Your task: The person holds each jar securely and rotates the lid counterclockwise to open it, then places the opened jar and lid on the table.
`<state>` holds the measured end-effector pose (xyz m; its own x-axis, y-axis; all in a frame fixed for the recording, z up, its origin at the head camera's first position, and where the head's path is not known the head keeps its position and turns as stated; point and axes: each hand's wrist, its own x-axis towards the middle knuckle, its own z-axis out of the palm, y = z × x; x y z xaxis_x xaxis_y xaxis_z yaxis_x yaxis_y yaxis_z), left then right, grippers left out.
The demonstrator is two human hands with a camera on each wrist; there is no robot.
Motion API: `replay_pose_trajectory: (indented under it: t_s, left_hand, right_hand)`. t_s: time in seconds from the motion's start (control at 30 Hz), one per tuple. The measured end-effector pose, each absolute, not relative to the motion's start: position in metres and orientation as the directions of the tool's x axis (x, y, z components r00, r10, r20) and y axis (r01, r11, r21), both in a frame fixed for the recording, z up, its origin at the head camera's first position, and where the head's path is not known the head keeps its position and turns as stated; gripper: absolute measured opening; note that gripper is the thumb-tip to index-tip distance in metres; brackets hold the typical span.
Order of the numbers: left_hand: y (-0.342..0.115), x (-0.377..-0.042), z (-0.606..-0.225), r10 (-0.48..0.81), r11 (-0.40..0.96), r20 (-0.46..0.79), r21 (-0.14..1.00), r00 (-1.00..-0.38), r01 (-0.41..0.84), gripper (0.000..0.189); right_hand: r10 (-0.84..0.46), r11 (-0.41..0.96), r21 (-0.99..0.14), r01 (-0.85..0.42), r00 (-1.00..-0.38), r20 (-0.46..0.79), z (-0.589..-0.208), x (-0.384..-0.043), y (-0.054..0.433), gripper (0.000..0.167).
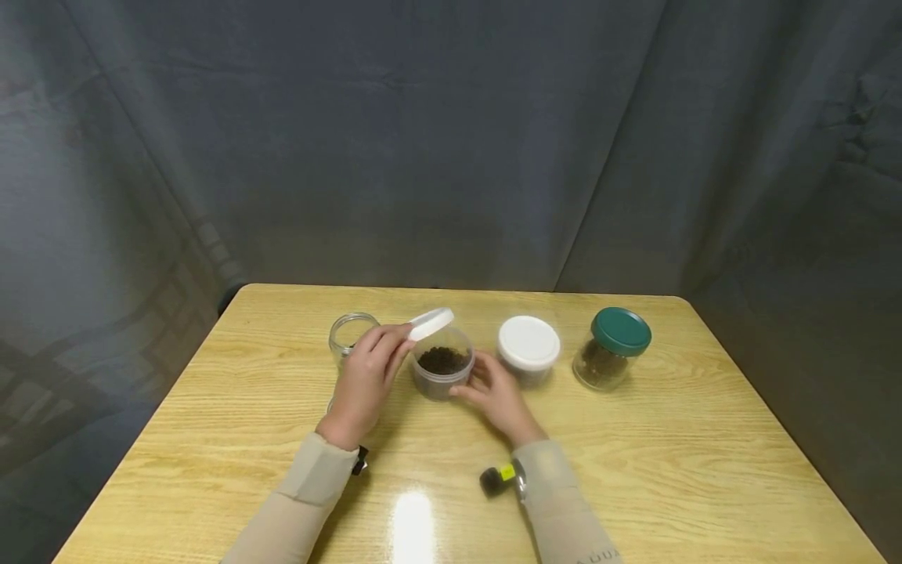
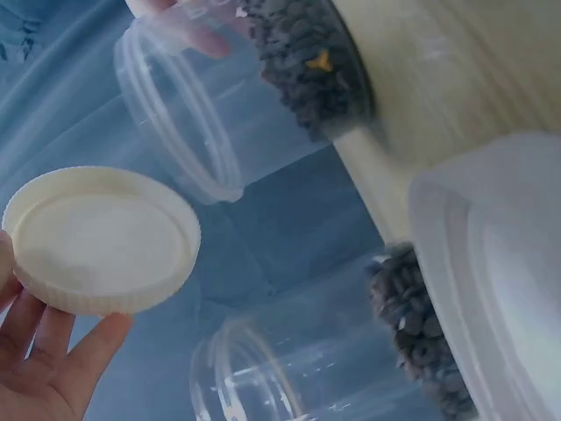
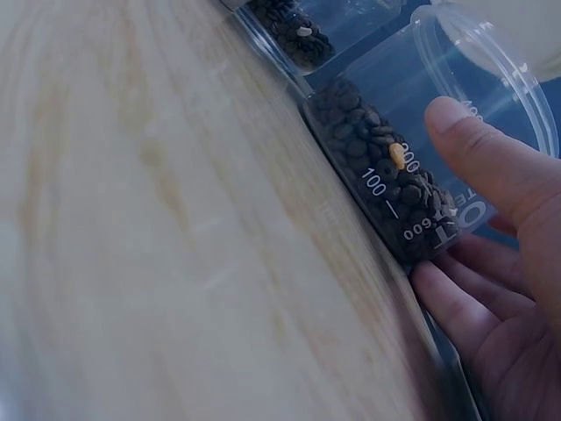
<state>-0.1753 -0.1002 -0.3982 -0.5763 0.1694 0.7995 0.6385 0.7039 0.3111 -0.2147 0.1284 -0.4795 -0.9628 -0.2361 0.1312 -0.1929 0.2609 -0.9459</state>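
My left hand [image 1: 364, 380] pinches a white screw lid [image 1: 433, 323] by its edge, tilted above an open clear plastic jar [image 1: 438, 387]. In the left wrist view the lid's hollow underside shows, with fingers and thumb at its rim. Dark pellets with one yellowish piece cover the bottom of this jar, which stands upright on the table. Around the jar's right side curls my right hand [image 1: 496, 395]; in the right wrist view the thumb [image 3: 451, 118] lies on its wall, beside printed measuring marks. Another open clear jar [image 1: 345, 319] with dark contents stands left, partly behind my left hand.
Right of my right hand stands a jar with a white lid [image 1: 529, 341]. Farther right is a jar with a green lid [image 1: 621, 330] and dark contents. A large pale, ridged thing [image 2: 504, 254] stands close to the left wrist camera. Grey curtain [image 1: 451, 141] hangs behind the table.
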Motion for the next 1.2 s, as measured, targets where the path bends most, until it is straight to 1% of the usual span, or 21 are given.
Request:
replay_pose_trajectory:
  t_s: [0.13,0.4,0.63,0.77,1.0,1.1,1.2]
  left_hand:
    - [-0.104,-0.174,-0.394,0.154,0.701,0.8,0.326,-0.581,0.635,0.027]
    - [-0.111,-0.172,-0.385,0.125,0.741,0.796,0.322,-0.593,0.589,0.025]
    - [-0.114,-0.172,-0.382,0.139,0.758,0.786,0.307,-0.603,0.576,0.022]
    - [-0.113,-0.171,-0.381,0.16,0.766,0.739,0.325,-0.655,0.554,0.021]
    - [-0.111,-0.165,-0.379,0.162,0.783,0.569,0.422,-0.806,0.456,0.022]
    - [-0.109,-0.165,-0.379,0.176,0.783,0.507,0.448,-0.844,0.432,0.023]
    - [-0.109,-0.168,-0.38,0.205,0.785,0.455,0.452,-0.867,0.423,0.023]
  right_hand:
    - [-0.237,0.286,-0.938,-0.197,-0.963,0.13,-0.478,-0.215,0.128,0.079]
    - [-0.237,0.304,-0.928,-0.216,-0.96,0.146,-0.476,-0.217,0.124,0.079]
    - [-0.235,0.287,-0.931,-0.224,-0.959,0.158,-0.478,-0.22,0.121,0.079]
    - [-0.23,0.281,-0.935,-0.217,-0.961,0.154,-0.478,-0.222,0.119,0.08]
    - [-0.213,0.305,-0.931,-0.203,-0.967,0.141,-0.479,-0.226,0.115,0.076]
    - [-0.202,0.341,-0.918,-0.203,-0.97,0.139,-0.479,-0.227,0.115,0.073]
    - [-0.186,0.365,-0.908,-0.207,-0.971,0.147,-0.478,-0.228,0.116,0.069]
